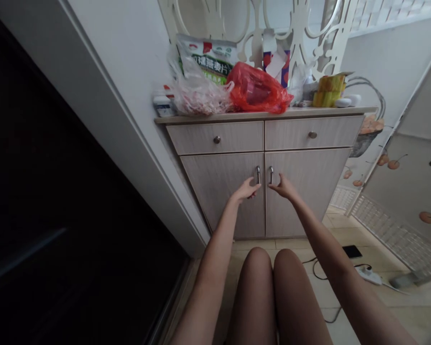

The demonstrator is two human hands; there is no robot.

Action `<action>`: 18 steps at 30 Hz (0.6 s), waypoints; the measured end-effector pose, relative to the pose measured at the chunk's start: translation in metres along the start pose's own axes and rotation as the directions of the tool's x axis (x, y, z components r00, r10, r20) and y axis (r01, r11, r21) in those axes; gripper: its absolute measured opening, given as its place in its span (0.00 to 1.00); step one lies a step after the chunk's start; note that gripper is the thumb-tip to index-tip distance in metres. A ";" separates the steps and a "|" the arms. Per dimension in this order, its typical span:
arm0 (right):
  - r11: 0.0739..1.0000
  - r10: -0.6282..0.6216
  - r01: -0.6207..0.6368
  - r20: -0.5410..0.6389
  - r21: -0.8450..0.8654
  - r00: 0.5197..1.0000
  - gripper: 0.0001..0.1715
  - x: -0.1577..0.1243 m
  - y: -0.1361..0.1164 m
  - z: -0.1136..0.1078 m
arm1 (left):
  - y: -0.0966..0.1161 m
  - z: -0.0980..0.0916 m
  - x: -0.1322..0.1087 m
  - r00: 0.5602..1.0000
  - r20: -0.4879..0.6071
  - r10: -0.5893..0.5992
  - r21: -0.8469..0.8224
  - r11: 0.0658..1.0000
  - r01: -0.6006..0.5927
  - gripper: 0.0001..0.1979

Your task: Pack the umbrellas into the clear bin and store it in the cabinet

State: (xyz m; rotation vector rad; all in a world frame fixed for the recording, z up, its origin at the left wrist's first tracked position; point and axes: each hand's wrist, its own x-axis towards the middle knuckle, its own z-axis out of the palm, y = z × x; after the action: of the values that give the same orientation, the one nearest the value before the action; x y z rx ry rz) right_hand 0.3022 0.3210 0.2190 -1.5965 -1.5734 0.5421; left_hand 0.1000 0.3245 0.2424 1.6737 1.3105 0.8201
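Both of my hands reach forward to a pale wood-grain cabinet (215, 177) with two doors and two drawers. My left hand (244, 190) is at the lower end of the left door's metal handle (258, 173). Its thumb tip meets or nearly meets that handle, with the thumb and index finger apart. My right hand (284, 188) mirrors it beside the right door handle (271, 173), thumb toward the handle's bottom and index finger raised away. Neither hand is wrapped round its handle, and whether they touch is hard to tell. Both doors are closed.
On the cabinet top lie a red plastic bag (260, 88), a clear bag (203, 96), a green-white food packet (211, 57) and yellow-wrapped items (328, 91). A power strip (369, 275), cables and a black phone-like slab (352, 251) lie on the floor at right. A dark doorway is left.
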 end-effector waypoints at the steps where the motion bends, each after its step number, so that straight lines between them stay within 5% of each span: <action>1: 0.981 -0.019 0.008 0.058 0.195 0.998 0.49 -0.009 -0.002 -0.012 | -0.002 -0.005 -0.011 0.995 0.089 0.043 -0.205 0.979 -0.024 0.36; 4: 0.626 -0.174 -0.042 0.192 0.778 0.966 0.55 -0.037 -0.010 -0.040 | -0.010 -0.008 -0.036 0.956 0.109 0.273 -0.754 0.650 -0.100 0.35; 7: 0.252 -0.301 -0.098 0.174 0.963 0.938 0.54 -0.054 -0.015 -0.047 | -0.017 0.008 -0.045 0.952 -0.123 0.281 -0.926 0.313 -0.212 0.27; 9: 0.112 -0.301 -0.119 0.148 0.987 0.942 0.51 -0.057 -0.011 -0.038 | -0.020 0.022 -0.044 0.953 -0.192 0.234 -0.948 0.205 -0.242 0.25; 14: -0.061 -0.340 -0.162 0.132 0.985 0.931 0.45 -0.053 0.013 -0.007 | -0.027 0.043 -0.039 0.963 -0.184 0.195 -0.961 0.170 -0.218 0.23; 18: 0.026 -0.274 -0.171 0.172 0.985 0.946 0.43 -0.055 0.022 -0.001 | -0.026 0.047 -0.041 0.971 -0.155 0.180 -0.960 0.203 -0.191 0.22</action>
State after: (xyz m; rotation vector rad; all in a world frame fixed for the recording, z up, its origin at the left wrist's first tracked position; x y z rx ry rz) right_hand 0.3094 0.2704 0.1899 -0.2330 -0.8555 1.5342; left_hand 0.1197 0.2776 0.1982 0.7115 0.2782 1.4061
